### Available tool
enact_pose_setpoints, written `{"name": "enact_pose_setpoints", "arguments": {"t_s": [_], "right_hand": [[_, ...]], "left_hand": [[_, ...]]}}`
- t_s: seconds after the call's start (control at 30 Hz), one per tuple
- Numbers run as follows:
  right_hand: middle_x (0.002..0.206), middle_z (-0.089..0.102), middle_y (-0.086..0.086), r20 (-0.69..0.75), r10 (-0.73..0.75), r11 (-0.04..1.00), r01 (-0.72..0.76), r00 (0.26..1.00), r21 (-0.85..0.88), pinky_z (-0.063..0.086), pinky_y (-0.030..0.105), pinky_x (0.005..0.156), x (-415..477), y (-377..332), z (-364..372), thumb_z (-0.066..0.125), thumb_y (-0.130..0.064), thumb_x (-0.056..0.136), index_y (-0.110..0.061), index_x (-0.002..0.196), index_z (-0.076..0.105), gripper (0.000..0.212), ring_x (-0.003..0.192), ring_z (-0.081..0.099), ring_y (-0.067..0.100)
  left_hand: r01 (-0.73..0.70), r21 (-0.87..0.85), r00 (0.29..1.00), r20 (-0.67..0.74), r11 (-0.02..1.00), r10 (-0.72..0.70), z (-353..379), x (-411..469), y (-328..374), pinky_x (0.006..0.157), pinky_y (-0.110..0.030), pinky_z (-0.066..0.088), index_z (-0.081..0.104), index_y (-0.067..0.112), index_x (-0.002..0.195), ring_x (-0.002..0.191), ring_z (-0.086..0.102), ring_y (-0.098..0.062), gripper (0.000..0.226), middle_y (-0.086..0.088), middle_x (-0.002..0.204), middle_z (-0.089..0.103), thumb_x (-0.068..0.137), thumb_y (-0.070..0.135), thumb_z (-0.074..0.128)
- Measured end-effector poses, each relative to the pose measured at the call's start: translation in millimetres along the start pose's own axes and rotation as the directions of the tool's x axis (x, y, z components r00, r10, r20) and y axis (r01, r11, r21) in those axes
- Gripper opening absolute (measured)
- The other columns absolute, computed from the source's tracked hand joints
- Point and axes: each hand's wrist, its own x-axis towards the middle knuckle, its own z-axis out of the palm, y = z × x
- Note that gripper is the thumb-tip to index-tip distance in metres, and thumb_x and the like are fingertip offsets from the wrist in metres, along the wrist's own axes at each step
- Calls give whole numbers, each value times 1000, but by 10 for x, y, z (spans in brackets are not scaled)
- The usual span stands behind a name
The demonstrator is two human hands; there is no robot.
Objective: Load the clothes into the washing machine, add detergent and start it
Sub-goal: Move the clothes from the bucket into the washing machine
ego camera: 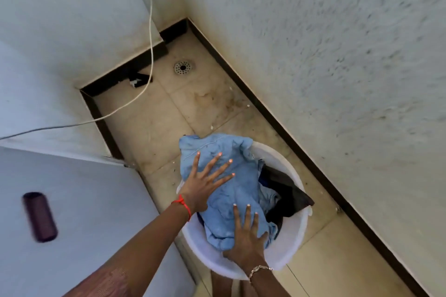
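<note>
A white round laundry tub [293,236] stands on the floor in front of me, filled with clothes. A light blue garment [224,157] lies heaped on top, with dark clothes [287,198] beside it on the right. My left hand [205,181] lies flat on the blue garment with its fingers spread. My right hand [248,236] presses on the near part of the same garment, fingers straight. The white top of the washing machine [84,200] fills the lower left, with a dark oval recess [39,217] in it.
A white cable [149,55] hangs down the left wall and runs off to the left. A round metal floor drain [182,67] sits in the far corner of the beige tiled floor. White walls with dark skirting close in on the right and at the back.
</note>
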Motion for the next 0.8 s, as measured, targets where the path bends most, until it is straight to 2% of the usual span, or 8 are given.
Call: {"name": "enact_pose_setpoints", "arguments": {"t_s": [0.1, 0.17, 0.33, 0.43, 0.6, 0.67, 0.73, 0.8], "right_hand": [[147, 30, 17, 68, 76, 996, -73, 995, -47, 39, 76, 63, 319, 70, 355, 77, -67, 16, -32, 143, 8, 149, 119, 47, 49], [149, 21, 17, 114, 70, 998, -68, 991, -18, 38, 76, 62, 477, 156, 569, 82, -61, 16, -35, 145, 4, 153, 123, 39, 52], [125, 61, 14, 159, -49, 997, 40, 986, 60, 44, 56, 30, 655, 236, 624, 88, -7, 40, -35, 145, -2, 141, 81, 66, 44], [135, 51, 17, 102, -83, 997, 82, 991, 11, 52, 54, 40, 685, 226, 401, 65, 16, 59, -42, 141, -14, 128, 83, 64, 46], [154, 20, 10, -88, -140, 987, 132, 986, -89, 55, 49, 74, 377, 419, -85, 37, 16, 81, -43, 144, 7, 92, 109, 52, 42], [142, 44, 14, -212, -136, 989, 121, 968, -82, 56, 48, 54, 199, 435, -379, 57, 14, 72, -44, 138, 31, 92, 87, 61, 42], [112, 68, 12, -270, -168, 983, 141, 948, -115, 48, 37, 30, 21, 478, -665, 83, 6, 46, -39, 121, 57, 91, 57, 62, 38], [99, 72, 10, -297, -189, 980, 159, 936, -122, 42, 31, 24, -174, 493, -965, 88, 0, 35, -34, 109, 67, 85, 49, 61, 36]], "left_hand": [[80, -15, 996, -27, 997, -81, 298, 241, -1, 100, -75, 14, 19, 35, 143, 140, 17, -37, 123, -2, 154, 15, 37, 27, 82], [101, -19, 995, -19, 995, -102, 471, 336, -21, 95, -74, 29, 19, 36, 142, 139, 25, -37, 115, 0, 154, 18, 46, 24, 83], [99, 47, 972, -217, 994, -87, 602, 402, -74, 89, -60, 46, 53, 26, 127, 129, 43, -38, 49, 0, 147, 41, 85, 9, 35], [87, 24, 972, -219, 996, -80, 422, 431, -118, 71, -50, 57, 73, 15, 85, 114, 57, -39, 32, -1, 131, 59, 77, 5, 44], [140, -153, 972, -165, 978, -165, 0, 320, -200, 32, -26, 48, 74, 5, 81, 90, 70, -32, 28, -8, 99, 73, 58, -9, 69], [174, -326, 969, -111, 929, -221, -256, 142, -192, 41, -31, 54, 69, -3, 91, 99, 66, -38, 33, -18, 105, 68, 60, -15, 70], [232, -461, 961, -26, 856, -275, -508, -73, -181, 76, -44, 56, 53, -4, 120, 124, 48, -39, 40, -20, 134, 49, 82, -13, 49], [310, -512, 942, 53, 801, -331, -804, -289, -198, 89, -44, 47, 43, 2, 128, 126, 43, -33, 42, -13, 139, 40, 88, -8, 38]]}}
